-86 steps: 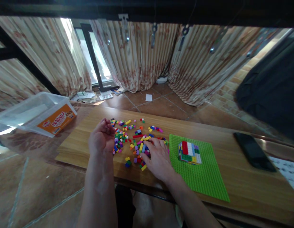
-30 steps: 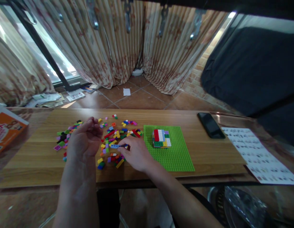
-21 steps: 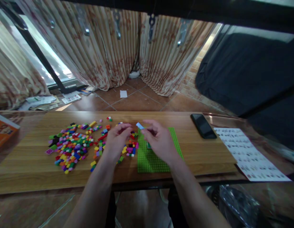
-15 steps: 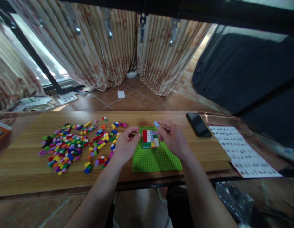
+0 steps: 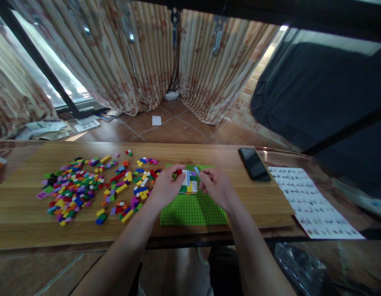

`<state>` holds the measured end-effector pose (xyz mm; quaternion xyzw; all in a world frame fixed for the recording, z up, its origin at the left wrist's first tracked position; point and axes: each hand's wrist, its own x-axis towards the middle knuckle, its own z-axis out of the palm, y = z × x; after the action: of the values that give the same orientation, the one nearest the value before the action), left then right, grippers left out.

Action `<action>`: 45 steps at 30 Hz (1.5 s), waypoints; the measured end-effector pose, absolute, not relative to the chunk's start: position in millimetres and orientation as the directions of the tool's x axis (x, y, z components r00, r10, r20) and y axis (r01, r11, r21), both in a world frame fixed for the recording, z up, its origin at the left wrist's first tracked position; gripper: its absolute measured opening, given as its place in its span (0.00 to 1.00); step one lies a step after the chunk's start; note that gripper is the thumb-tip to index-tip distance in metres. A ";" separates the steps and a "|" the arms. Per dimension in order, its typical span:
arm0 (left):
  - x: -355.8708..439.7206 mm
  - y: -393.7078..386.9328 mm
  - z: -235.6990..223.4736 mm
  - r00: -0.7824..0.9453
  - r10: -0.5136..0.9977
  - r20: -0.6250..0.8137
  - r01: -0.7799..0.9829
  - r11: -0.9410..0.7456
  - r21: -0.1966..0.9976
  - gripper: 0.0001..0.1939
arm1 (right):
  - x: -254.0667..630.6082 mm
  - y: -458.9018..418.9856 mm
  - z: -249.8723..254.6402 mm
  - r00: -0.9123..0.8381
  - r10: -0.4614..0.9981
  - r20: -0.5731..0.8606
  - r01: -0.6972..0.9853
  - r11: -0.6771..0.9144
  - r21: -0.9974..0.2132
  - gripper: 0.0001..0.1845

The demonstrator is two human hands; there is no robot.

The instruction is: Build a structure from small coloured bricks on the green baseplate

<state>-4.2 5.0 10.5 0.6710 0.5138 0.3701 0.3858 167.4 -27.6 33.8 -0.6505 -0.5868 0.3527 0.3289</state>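
Observation:
On the green baseplate (image 5: 193,211) stands a low toy brick structure (image 5: 189,185) in white, red, green, yellow, light blue and purple. My left hand (image 5: 166,187) is at its left side, thumb and fingers closed on that edge and hiding part of the red bricks. Between the thumb and fingertips of my right hand (image 5: 217,186) is a light blue brick (image 5: 196,169), held tilted just above the structure's right side.
Many loose coloured bricks (image 5: 75,187) lie piled on the left of the wooden table (image 5: 205,154), with smaller groups nearer the baseplate. A black phone (image 5: 254,164) and a printed sheet (image 5: 312,201) lie to the right. Striped curtains (image 5: 147,61) hang behind.
My left hand has come in against the structure's left edge, covering part of the red bricks. The right hand has turned the light blue brick. The whole view has shifted slightly.

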 end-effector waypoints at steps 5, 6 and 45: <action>-3.9 7.1 7.8 0.228 0.966 0.120 0.405 -0.206 0.891 0.14 | 154.6 -27.6 31.0 0.067 0.992 -0.111 0.435 -0.129 -0.891 0.12; -3.9 7.3 7.3 0.238 0.964 0.121 0.402 -0.211 0.891 0.14 | 152.5 -27.3 30.3 0.059 0.992 -0.108 0.438 -0.123 -0.891 0.12; 2.8 7.4 7.6 0.344 0.932 0.116 0.397 -0.256 0.882 0.15 | 160.6 -21.6 12.7 0.044 0.999 0.001 0.536 -0.023 -0.844 0.17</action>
<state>2.8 7.4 7.6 0.7171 0.4632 0.3371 0.3969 160.6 -21.6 12.7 -0.6332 -0.6063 0.3326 0.3478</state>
